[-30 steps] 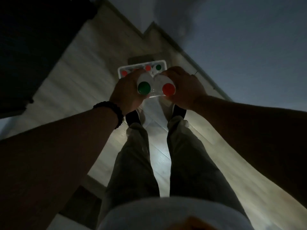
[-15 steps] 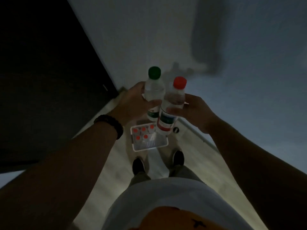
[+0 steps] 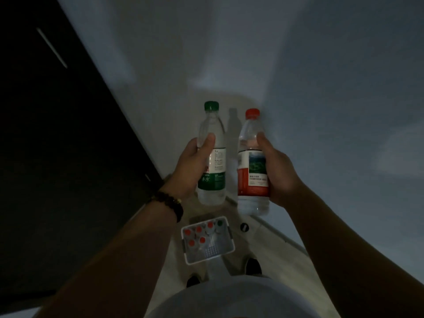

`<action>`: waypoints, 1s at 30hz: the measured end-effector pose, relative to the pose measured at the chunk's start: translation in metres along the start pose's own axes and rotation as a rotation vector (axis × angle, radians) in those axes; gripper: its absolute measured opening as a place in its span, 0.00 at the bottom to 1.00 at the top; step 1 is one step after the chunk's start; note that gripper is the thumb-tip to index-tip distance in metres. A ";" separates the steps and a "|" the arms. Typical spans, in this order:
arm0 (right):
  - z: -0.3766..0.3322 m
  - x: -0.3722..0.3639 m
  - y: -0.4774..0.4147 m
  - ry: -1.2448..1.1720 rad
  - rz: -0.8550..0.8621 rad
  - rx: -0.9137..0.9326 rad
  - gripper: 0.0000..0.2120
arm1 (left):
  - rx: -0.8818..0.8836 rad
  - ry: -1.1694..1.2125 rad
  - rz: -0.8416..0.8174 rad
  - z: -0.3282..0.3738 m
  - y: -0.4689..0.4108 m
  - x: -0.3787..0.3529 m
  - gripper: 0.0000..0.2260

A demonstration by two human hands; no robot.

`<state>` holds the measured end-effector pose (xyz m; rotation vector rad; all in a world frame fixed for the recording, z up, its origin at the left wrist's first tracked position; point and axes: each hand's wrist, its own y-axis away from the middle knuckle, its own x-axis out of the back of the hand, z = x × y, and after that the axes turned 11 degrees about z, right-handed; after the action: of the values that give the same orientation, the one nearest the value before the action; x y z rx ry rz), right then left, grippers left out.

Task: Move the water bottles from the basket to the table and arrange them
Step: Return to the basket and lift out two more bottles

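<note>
My left hand (image 3: 191, 167) grips a clear water bottle with a green cap and green label (image 3: 214, 157), held upright in the air. My right hand (image 3: 278, 175) grips a second clear bottle with a red cap and red label (image 3: 251, 161), also upright, just right of the first. Far below on the floor, between my arms, stands a white basket (image 3: 230, 245); several more bottles with red caps and one with a green cap fill its far half. No table shows in this view.
A large dark panel (image 3: 57, 157) fills the left side. A pale wall (image 3: 298, 65) rises ahead and to the right. My shoes (image 3: 253, 266) stand on the light floor just behind the basket. A small dark round object (image 3: 244, 226) lies right of the basket.
I have straightened up from the basket with both bottles. They were lifted from low over the basket to chest height, and they have moved slightly apart.
</note>
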<state>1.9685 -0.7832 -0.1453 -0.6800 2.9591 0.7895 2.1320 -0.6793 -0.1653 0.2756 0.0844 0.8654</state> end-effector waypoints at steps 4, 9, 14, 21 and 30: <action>-0.010 0.023 0.002 -0.029 -0.043 -0.090 0.32 | 0.002 -0.083 -0.020 0.008 0.004 -0.023 0.29; -0.015 0.044 -0.008 0.102 0.056 -0.035 0.30 | 0.094 -0.125 -0.033 0.019 0.009 -0.053 0.28; -0.026 0.059 -0.013 0.199 0.115 0.022 0.28 | 0.184 -0.065 -0.091 0.028 0.015 -0.078 0.28; -0.030 0.080 -0.018 0.279 0.052 0.112 0.21 | 0.310 0.039 -0.089 0.021 0.015 -0.104 0.23; -0.008 0.069 0.003 0.260 0.287 0.033 0.25 | 0.449 0.010 -0.273 0.015 0.006 -0.096 0.25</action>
<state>1.9060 -0.8128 -0.1451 -0.3861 3.3505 0.7111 2.0681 -0.7522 -0.1533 0.6636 0.3205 0.5678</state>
